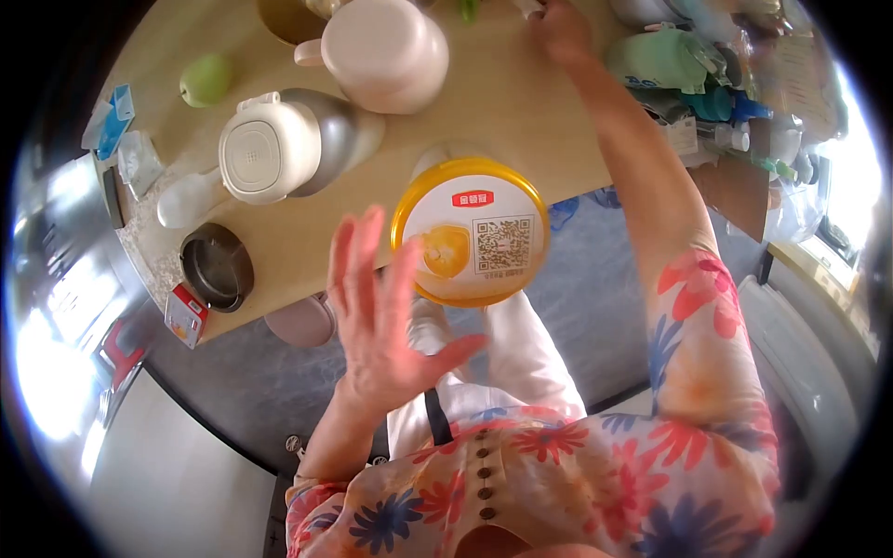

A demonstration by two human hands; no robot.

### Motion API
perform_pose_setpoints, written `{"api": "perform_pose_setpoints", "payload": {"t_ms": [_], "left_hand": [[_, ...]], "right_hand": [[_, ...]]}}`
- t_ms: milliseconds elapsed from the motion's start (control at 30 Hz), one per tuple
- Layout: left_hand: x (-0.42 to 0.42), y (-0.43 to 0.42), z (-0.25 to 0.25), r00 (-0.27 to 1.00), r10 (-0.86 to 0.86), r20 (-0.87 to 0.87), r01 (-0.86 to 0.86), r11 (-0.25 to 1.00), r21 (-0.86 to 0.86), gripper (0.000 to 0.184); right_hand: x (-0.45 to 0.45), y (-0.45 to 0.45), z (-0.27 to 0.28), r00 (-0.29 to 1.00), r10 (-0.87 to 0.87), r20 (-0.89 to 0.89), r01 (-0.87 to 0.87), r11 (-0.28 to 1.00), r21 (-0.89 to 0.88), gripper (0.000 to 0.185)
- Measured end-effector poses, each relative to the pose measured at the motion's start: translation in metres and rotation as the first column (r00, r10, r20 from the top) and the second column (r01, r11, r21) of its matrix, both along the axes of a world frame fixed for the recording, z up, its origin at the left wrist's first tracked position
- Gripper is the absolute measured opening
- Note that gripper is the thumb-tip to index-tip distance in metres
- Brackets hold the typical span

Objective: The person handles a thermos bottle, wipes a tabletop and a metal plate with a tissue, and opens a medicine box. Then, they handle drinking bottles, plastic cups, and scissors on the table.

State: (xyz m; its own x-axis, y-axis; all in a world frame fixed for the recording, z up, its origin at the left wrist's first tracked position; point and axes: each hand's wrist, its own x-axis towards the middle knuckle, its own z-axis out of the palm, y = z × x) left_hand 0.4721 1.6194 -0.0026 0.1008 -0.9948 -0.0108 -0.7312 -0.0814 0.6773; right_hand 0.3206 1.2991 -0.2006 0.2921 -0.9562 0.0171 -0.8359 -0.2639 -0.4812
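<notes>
Tub (472, 228) and left hand (377, 330) lie close together in our view, and the relation that matters most to us is between them: the lid sits to the right of the left fingers and a little farther forward, by the near edge of the desk (539, 130). We see those fingers spread wide and grasping nothing, the forefinger overlapping the lid's left rim in our view and the thumb apart, pointing right below it; whether anything touches, we cannot tell. From above, the lid is round and offers no long axis, so we judge the tub's length to run downward beneath it, mostly hidden. The left hand is plainly the nearer one. The right hand (561, 33) reaches far across the desk to the top edge, by a small pale object (528, 6) (cut off there, so we cannot tell if its fingers are closed around it). As for looks, we note a glossy yellow rim around a white face, with a red label (473, 198), a round yellow picture (446, 251) and a square black code (503, 245). Beyond the lid, to its upper left, we find a pale jug (381, 56) and a white-capped bottle (270, 153).
</notes>
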Motion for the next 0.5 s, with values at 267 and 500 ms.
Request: {"api": "perform_pose_setpoints", "payload": {"t_ms": [267,500], "left_hand": [[-0.017,-0.051,-0.006,0.91,-0.372,0.182,0.314,0.907,0.28,0.105],[-0.017,-0.042,-0.019,0.922,-0.333,0.199,0.306,0.94,0.154,0.097]], "right_hand": [[0.007,0.114,0.01,0.865,0.496,0.071,-0.499,0.841,0.208,0.029],[-0.025,0.003,-0.019,0.994,0.1,0.044,-0.092,0.984,-0.153,0.018]]}}
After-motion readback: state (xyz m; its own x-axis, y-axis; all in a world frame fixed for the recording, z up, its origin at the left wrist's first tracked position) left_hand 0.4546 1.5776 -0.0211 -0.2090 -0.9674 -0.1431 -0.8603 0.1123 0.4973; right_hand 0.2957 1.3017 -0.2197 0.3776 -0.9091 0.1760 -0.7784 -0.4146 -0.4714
